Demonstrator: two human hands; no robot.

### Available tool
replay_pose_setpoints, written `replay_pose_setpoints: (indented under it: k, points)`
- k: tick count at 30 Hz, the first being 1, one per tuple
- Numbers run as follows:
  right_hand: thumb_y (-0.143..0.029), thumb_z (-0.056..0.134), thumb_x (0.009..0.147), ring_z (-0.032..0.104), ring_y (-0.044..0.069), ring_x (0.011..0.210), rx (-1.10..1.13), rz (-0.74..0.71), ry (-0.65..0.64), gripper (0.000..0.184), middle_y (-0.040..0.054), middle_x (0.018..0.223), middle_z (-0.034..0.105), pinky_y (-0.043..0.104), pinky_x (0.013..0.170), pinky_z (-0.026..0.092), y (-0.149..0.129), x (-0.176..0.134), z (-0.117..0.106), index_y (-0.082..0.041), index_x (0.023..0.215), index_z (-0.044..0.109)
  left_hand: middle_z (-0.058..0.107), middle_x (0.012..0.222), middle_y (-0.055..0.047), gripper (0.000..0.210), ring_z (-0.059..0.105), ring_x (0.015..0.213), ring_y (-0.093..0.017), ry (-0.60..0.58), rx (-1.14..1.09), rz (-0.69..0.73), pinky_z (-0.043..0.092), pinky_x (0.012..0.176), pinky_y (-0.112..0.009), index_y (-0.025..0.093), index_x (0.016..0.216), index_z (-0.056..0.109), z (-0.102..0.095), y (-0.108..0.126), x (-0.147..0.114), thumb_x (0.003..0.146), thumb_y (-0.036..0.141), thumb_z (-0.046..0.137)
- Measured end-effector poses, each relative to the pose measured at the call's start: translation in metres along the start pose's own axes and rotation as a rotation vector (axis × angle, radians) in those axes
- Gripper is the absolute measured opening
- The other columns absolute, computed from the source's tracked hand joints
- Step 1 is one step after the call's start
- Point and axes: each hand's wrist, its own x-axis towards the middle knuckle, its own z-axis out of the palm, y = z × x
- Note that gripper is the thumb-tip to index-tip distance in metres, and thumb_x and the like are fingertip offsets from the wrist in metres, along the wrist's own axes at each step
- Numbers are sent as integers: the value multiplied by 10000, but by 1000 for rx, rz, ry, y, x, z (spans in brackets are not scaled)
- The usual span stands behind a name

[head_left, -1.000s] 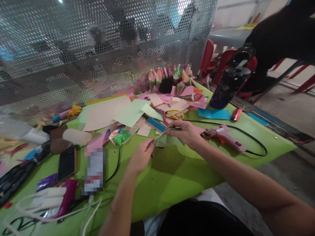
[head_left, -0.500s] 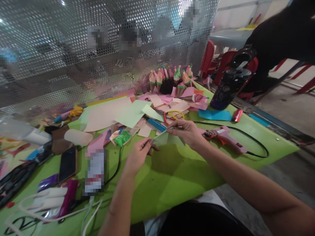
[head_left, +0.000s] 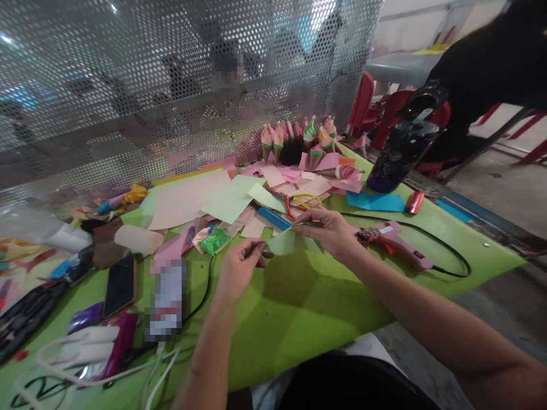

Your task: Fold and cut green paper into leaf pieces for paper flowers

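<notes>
A small piece of pale green paper [head_left: 282,242] is stretched between my two hands, just above the green table [head_left: 307,319]. My left hand [head_left: 243,263] pinches its left corner between thumb and fingers. At the upper right edge, my right hand [head_left: 327,230] pinches the same paper with closed fingertips. Just beyond the paper lie a blue cutter-like tool [head_left: 273,218] and pliers with red and yellow handles [head_left: 305,200]. A pink glue gun [head_left: 397,242] lies on its side to the right of my right hand.
Paper sheets [head_left: 183,199] and scraps cover the back, before several paper ice-cream cones [head_left: 314,136]. A dark bottle [head_left: 399,151] and red can [head_left: 414,202] stand right. Phone [head_left: 120,285], power bank-like device [head_left: 166,299] and white cables [head_left: 160,364] lie left. A person in black [head_left: 491,68] is beyond.
Both hands keep their pinch on the green paper, with hardly any movement. The whole view has shifted slightly, so the table things appear a little further right and lower.
</notes>
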Motion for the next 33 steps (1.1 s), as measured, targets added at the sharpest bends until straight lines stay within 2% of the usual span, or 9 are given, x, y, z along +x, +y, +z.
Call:
replay_pose_setpoints:
  k: [2, 6, 10, 15, 21, 26, 29, 33]
  points:
    - [-355, 742, 737, 578, 210, 822, -38, -20, 14, 126, 19, 771, 688, 345, 791, 428, 0, -1, 0, -229, 736, 739, 736, 804, -43, 238, 627, 678, -165, 29, 132, 66, 498, 664, -289, 178, 905, 704, -1, -1, 0, 871, 367, 565]
    - [-339, 729, 748, 577, 208, 814, -93, -41, 9, 112, 17, 753, 683, 337, 776, 432, -2, -2, 3, -229, 727, 735, 741, 954, -55, 222, 641, 925, -215, 94, 403, 298, 480, 845, -346, 213, 965, 721, 2, 2, 0, 903, 341, 550]
    - [-337, 723, 758, 577, 194, 754, -113, -51, -46, 117, 17, 726, 676, 318, 716, 431, -1, -5, 9, -224, 735, 740, 740, 960, -51, 203, 638, 918, -214, 62, 453, 376, 482, 822, -334, 226, 1013, 723, 11, 4, -2, 900, 292, 567]
    - [-354, 711, 779, 592, 200, 773, -138, -53, -93, 145, 28, 751, 687, 316, 710, 435, 2, -8, 14, -216, 795, 752, 704, 799, -33, 171, 616, 776, -190, 90, 448, 312, 459, 702, -290, 206, 856, 718, 15, 0, -2, 881, 228, 551]
    - [-287, 699, 788, 596, 208, 815, -151, -84, -145, 91, 35, 758, 698, 316, 727, 450, -1, -11, 17, -205, 795, 737, 710, 896, -47, 170, 625, 865, -203, 31, 346, 254, 466, 769, -299, 204, 931, 705, 17, -1, -2, 876, 296, 573]
    - [-342, 652, 819, 616, 179, 798, 2, -15, -160, 153, 27, 841, 706, 296, 735, 460, -4, -10, 16, -201, 851, 702, 680, 793, -26, 175, 608, 782, -180, 84, 261, 203, 452, 708, -269, 194, 816, 690, 18, 1, -2, 876, 295, 560]
    - [-352, 648, 813, 606, 172, 773, 9, 26, -134, 162, 14, 789, 689, 287, 717, 451, -4, -8, 14, -196, 806, 688, 687, 814, -21, 157, 608, 773, -171, 85, 204, 178, 453, 695, -258, 195, 847, 698, 18, 2, -2, 868, 280, 566]
    - [-347, 665, 797, 616, 173, 761, 1, 30, -163, 154, 13, 775, 697, 288, 716, 460, -5, -8, 16, -195, 793, 691, 694, 828, -21, 169, 604, 776, -172, 50, 172, 184, 451, 699, -261, 200, 872, 700, 20, 1, -3, 874, 308, 570]
